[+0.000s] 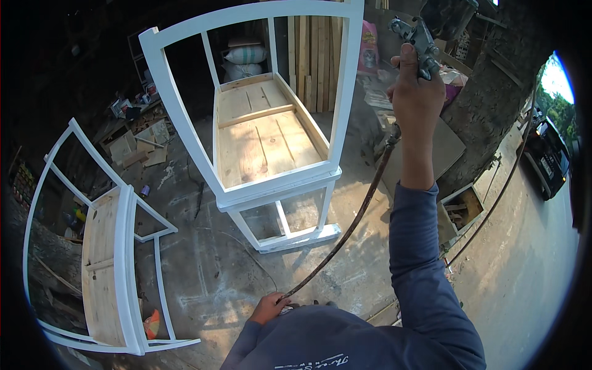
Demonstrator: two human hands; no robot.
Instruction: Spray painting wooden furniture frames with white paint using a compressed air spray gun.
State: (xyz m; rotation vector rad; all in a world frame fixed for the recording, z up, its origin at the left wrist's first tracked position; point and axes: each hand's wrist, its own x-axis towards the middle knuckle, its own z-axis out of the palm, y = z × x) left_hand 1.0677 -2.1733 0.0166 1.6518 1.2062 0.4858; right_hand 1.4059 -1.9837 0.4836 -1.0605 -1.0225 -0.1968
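Observation:
My right hand (pixel 419 98), raised at the upper right, is closed round the handle of a metal spray gun (pixel 424 42). A dark hose (pixel 351 229) curves down from below that hand toward my body. Low in the middle, my left hand (pixel 267 308) is closed on the hose's lower stretch. To the left of the spray gun stands a tall wooden furniture frame (pixel 348 105), painted white. Its slatted inner panel (pixel 271 145) is bare pale wood, and the frame's foot rests on a white-smeared board (pixel 327 234).
A second white frame (pixel 128 271) with bare wood panels stands at the left. Planks (pixel 317 68) and stacked sacks (pixel 245 55) are at the back. Wood scraps (pixel 132 148) litter the floor. A wooden box (pixel 462 209) and a rough trunk-like mass (pixel 487 117) are right; a dark car (pixel 547 157) is beyond.

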